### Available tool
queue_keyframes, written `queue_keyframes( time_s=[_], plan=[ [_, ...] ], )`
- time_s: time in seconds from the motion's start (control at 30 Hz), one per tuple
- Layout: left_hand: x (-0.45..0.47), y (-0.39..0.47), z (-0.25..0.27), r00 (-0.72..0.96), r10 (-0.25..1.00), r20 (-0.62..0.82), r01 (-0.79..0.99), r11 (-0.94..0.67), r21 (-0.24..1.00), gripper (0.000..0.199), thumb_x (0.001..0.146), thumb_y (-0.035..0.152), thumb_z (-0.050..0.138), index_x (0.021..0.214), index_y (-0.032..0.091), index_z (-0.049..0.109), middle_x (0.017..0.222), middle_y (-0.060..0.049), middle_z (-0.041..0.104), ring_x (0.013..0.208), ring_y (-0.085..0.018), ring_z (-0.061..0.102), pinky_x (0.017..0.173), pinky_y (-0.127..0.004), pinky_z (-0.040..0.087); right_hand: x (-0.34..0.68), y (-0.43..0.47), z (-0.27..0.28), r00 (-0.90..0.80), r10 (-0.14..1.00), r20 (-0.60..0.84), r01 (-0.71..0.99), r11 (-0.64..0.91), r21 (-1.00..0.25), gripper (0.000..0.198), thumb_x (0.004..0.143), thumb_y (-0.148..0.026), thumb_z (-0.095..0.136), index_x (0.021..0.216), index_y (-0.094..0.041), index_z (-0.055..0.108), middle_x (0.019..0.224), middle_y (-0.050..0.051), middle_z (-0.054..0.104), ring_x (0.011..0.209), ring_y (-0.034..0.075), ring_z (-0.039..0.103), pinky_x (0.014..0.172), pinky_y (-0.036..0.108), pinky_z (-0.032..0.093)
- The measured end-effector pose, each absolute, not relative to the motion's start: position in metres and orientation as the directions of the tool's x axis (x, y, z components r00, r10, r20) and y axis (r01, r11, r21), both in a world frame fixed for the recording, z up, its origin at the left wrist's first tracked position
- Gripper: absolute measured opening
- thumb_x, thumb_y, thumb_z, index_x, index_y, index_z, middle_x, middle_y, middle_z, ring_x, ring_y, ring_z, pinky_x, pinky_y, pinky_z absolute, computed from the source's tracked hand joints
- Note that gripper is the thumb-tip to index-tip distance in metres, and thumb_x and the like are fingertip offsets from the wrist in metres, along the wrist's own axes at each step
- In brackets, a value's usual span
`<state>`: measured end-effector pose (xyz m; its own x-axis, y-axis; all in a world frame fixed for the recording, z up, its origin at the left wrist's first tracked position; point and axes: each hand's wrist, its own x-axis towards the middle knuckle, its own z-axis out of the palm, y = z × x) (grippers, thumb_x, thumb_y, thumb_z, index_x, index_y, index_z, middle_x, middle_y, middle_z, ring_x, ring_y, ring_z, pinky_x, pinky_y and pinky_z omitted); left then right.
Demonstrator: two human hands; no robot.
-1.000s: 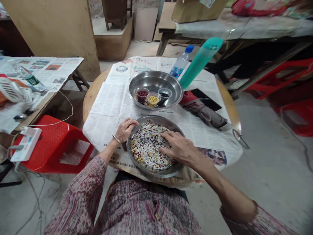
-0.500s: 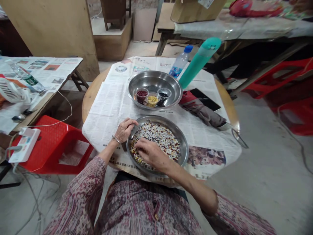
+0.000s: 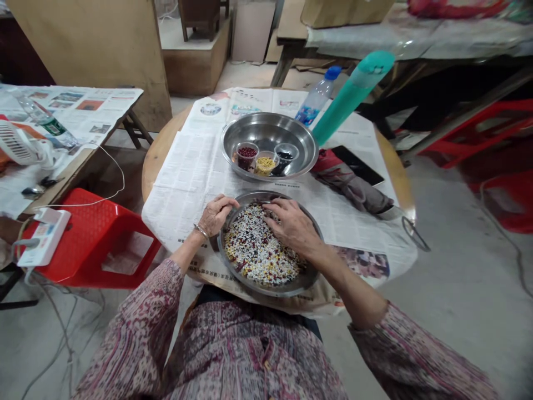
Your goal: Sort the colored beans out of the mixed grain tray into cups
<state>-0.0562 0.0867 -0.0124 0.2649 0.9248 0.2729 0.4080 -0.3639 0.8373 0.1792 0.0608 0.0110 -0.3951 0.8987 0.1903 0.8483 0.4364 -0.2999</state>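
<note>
A round metal tray (image 3: 307, 284) holds a spread of mixed white grains and red, yellow and black beans (image 3: 254, 244). At its upper left edge, my left hand (image 3: 216, 215) is closed on the rim. My right hand (image 3: 293, 228) lies over the upper right of the mix, fingers apart and touching it, with nothing visibly held. Behind the tray stands a larger metal basin (image 3: 270, 128). Inside it are clear cups of red beans (image 3: 247, 155), yellow beans (image 3: 265, 164) and black beans (image 3: 286, 155).
Newspaper (image 3: 179, 172) covers the round table. Toward the back right stand a blue-capped bottle (image 3: 314, 100) and a tall green container (image 3: 352, 100). A folded umbrella (image 3: 353, 186) and a dark flat object (image 3: 360, 165) lie to the right. A red stool (image 3: 91, 239) bears a power strip (image 3: 45, 236).
My right hand has moved from the tray's lower left to its upper right, and its fingers have spread. My left hand stays at the rim. The view has shifted slightly.
</note>
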Motion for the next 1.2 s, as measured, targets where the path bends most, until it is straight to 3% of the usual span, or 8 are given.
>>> queue_keyframes(
  time_s=[0.27,0.43,0.57,0.7,0.87,1.03,1.13,1.2],
  plan=[
    [-0.057,0.087,-0.013,0.272,0.917,0.291,0.400,-0.383,0.833,0.024,0.089,0.015,0.045,0.088,0.016,0.069,0.085,-0.003,0.060,0.085,-0.016,0.057,0.086,-0.029,0.045,0.190,0.009,0.030,-0.536,0.843,-0.045,0.808,0.497,-0.315,0.014,0.091,-0.020,0.053,0.091,-0.022,0.067,0.094,0.005,0.065,0.087,0.018,0.061,0.077,0.029,0.047],
    [-0.057,0.087,-0.013,0.265,0.923,0.277,0.401,-0.367,0.839,0.024,0.090,0.016,0.045,0.089,0.017,0.069,0.085,-0.003,0.059,0.085,-0.016,0.057,0.084,-0.029,0.045,0.202,-0.017,0.032,-0.679,0.716,-0.161,0.715,0.596,-0.365,0.014,0.090,-0.017,0.055,0.087,-0.022,0.067,0.089,0.004,0.066,0.088,0.017,0.061,0.076,0.028,0.048],
    [-0.057,0.087,-0.013,0.265,0.924,0.275,0.404,-0.366,0.838,0.024,0.089,0.016,0.045,0.089,0.017,0.069,0.085,-0.003,0.060,0.085,-0.016,0.057,0.084,-0.029,0.045,0.193,-0.004,0.021,-0.657,0.751,-0.070,0.723,0.601,-0.341,0.023,0.092,-0.014,0.048,0.092,-0.023,0.070,0.092,0.006,0.067,0.091,0.019,0.060,0.081,0.031,0.049],
    [-0.057,0.088,-0.014,0.266,0.923,0.277,0.411,-0.369,0.834,0.024,0.088,0.015,0.046,0.089,0.017,0.069,0.085,-0.003,0.060,0.084,-0.016,0.057,0.084,-0.028,0.046,0.182,0.021,0.014,-0.540,0.839,0.072,0.797,0.537,-0.276,0.030,0.091,-0.013,0.046,0.106,-0.023,0.070,0.107,0.009,0.066,0.104,0.022,0.056,0.087,0.036,0.050],
    [-0.057,0.087,-0.013,0.259,0.922,0.287,0.405,-0.373,0.835,0.023,0.088,0.015,0.046,0.088,0.016,0.069,0.086,-0.003,0.061,0.086,-0.016,0.057,0.086,-0.029,0.046,0.161,0.036,0.010,-0.349,0.927,0.140,0.893,0.374,-0.250,0.030,0.093,-0.028,0.051,0.118,-0.018,0.065,0.124,0.015,0.060,0.113,0.029,0.051,0.092,0.045,0.048],
    [-0.057,0.087,-0.012,0.252,0.927,0.277,0.403,-0.361,0.841,0.025,0.089,0.014,0.044,0.088,0.017,0.068,0.087,-0.003,0.061,0.086,-0.016,0.057,0.087,-0.028,0.047,0.129,0.022,0.013,-0.581,0.791,0.194,0.711,0.609,-0.353,0.030,0.090,-0.033,0.060,0.116,-0.019,0.063,0.121,0.013,0.059,0.114,0.026,0.050,0.095,0.045,0.047],
    [-0.057,0.087,-0.013,0.256,0.924,0.286,0.401,-0.370,0.838,0.024,0.089,0.016,0.044,0.088,0.017,0.068,0.086,-0.003,0.060,0.085,-0.016,0.057,0.086,-0.028,0.046,0.128,0.010,0.014,-0.716,0.681,0.150,0.613,0.718,-0.330,0.014,0.091,-0.026,0.058,0.099,-0.018,0.067,0.105,0.009,0.063,0.103,0.023,0.052,0.090,0.039,0.048],
    [-0.057,0.088,-0.014,0.256,0.921,0.293,0.399,-0.376,0.836,0.023,0.089,0.016,0.045,0.088,0.017,0.069,0.085,-0.003,0.060,0.086,-0.016,0.057,0.085,-0.029,0.046,0.142,0.007,0.012,-0.712,0.693,0.112,0.646,0.709,-0.283,0.014,0.092,-0.018,0.053,0.090,-0.019,0.067,0.097,0.008,0.064,0.097,0.022,0.054,0.086,0.037,0.048]
  ],
)
